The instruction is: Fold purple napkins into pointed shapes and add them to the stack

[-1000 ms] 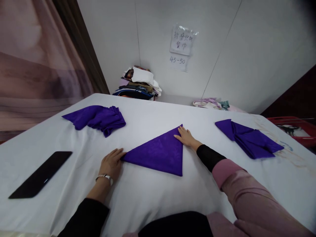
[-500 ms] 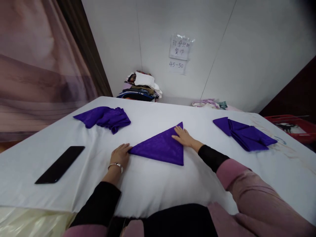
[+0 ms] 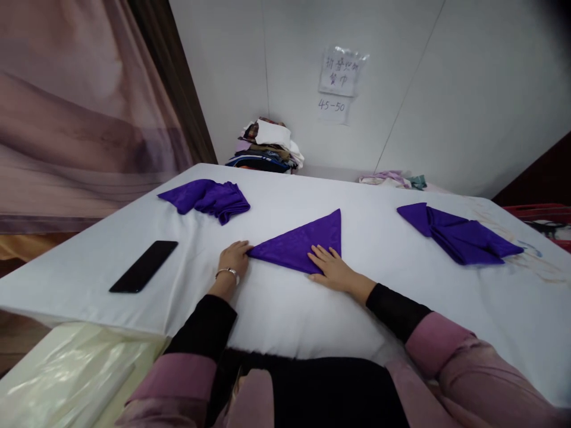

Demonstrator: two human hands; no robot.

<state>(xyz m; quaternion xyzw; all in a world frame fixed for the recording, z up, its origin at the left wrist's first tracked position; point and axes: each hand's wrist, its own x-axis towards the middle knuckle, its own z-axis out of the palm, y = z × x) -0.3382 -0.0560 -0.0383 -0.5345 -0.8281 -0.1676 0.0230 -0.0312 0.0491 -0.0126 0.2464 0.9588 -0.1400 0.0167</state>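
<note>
A purple cloth napkin (image 3: 303, 242) folded into a triangle lies in the middle of the white-covered table (image 3: 383, 279). My left hand (image 3: 234, 257) rests on the table with its fingers spread flat, touching the triangle's left tip. My right hand (image 3: 330, 267) lies flat with fingers apart on the triangle's near right corner. Neither hand grips the cloth.
A bunched purple napkin (image 3: 206, 198) lies at the far left, another folded purple napkin (image 3: 457, 238) at the right. A black phone (image 3: 144, 266) rests near the table's left edge. Stacked clothes (image 3: 267, 145) sit against the back wall. A paper sign (image 3: 341, 71) hangs above.
My right hand slid from the triangle's far top corner down to its near right corner. My left hand stayed at the left tip. The camera view shifted, pulling back.
</note>
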